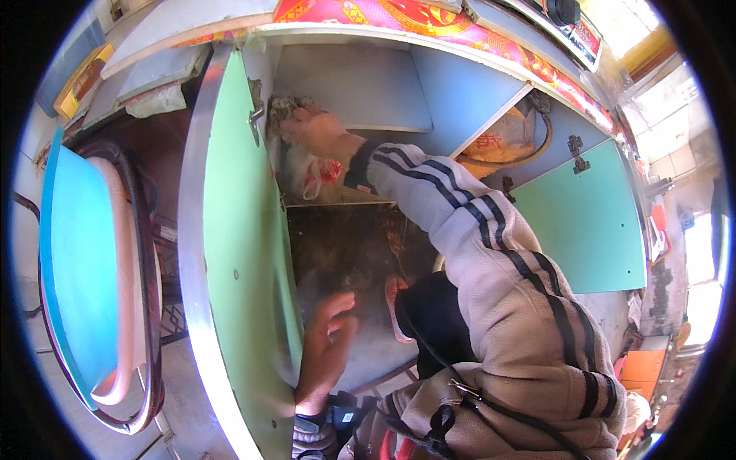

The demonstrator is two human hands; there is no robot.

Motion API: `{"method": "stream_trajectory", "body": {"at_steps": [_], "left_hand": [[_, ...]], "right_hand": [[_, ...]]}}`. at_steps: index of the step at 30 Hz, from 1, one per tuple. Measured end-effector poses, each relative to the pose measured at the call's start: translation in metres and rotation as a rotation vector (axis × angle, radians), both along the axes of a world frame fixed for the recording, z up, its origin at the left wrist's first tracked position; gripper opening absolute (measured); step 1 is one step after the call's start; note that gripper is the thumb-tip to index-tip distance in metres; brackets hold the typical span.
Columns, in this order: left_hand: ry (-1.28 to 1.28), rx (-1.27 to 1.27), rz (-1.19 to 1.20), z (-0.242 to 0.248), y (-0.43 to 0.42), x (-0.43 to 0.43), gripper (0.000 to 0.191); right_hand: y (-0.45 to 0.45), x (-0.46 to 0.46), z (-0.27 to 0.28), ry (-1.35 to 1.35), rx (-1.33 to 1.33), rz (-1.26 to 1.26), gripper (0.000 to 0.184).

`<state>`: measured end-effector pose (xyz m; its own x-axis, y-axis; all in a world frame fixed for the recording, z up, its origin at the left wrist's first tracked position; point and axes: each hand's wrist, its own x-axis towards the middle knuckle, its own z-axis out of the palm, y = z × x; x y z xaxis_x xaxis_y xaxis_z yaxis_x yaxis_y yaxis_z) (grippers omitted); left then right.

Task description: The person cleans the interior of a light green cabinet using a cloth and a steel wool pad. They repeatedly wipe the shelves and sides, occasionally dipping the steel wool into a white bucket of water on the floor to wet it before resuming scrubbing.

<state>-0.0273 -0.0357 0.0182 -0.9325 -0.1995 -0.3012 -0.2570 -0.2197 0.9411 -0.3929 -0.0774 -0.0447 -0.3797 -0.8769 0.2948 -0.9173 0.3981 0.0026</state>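
Observation:
My right hand (315, 131) reaches inside a cupboard and presses on a grey, crumpled cloth (283, 109) against the left inner wall near the back. Below the hand, a red and white plastic bag (323, 172) lies on the cupboard's shelf. Beside the lower part of the open green door (244, 247), my left hand (329, 345) is raised with its fingers bent and apart, holding nothing. The cloth is partly hidden by my right fingers.
An orange bag (501, 138) and a hose (543, 144) are in the right compartment, whose green door (581, 224) stands open. Blue and pink basins (83, 259) stand on edge at the left. Red patterned covering (374, 14) lines the counter above.

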Motion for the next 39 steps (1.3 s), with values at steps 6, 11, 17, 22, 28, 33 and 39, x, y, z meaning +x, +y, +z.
{"method": "stream_trajectory", "body": {"at_steps": [6,11,17,22,28,33,39], "left_hand": [[-0.036,-0.066,-0.032,0.001,-0.003,-0.001,0.035],[-0.05,-0.045,-0.03,0.001,-0.003,-0.001,0.037],[-0.041,-0.052,-0.035,0.003,-0.005,0.007,0.039],[-0.024,-0.1,-0.065,0.002,-0.008,0.01,0.035],[0.027,-0.166,-0.044,0.001,-0.008,0.004,0.043],[-0.017,-0.164,-0.002,-0.001,-0.006,0.006,0.046],[-0.036,-0.154,-0.021,0.003,-0.007,0.009,0.045]], "right_hand": [[-0.001,0.005,0.005,0.01,-0.087,0.053,0.03],[-0.014,-0.004,0.01,-0.188,0.078,-0.043,0.033],[-0.029,-0.041,0.009,-0.28,-0.004,-0.071,0.032],[-0.056,-0.104,0.007,-0.117,-0.005,0.018,0.031],[-0.075,-0.129,0.02,-0.075,0.134,0.078,0.031],[-0.076,-0.145,0.028,0.34,0.176,0.118,0.033],[-0.052,-0.173,0.02,0.207,0.165,-0.038,0.038]]}}
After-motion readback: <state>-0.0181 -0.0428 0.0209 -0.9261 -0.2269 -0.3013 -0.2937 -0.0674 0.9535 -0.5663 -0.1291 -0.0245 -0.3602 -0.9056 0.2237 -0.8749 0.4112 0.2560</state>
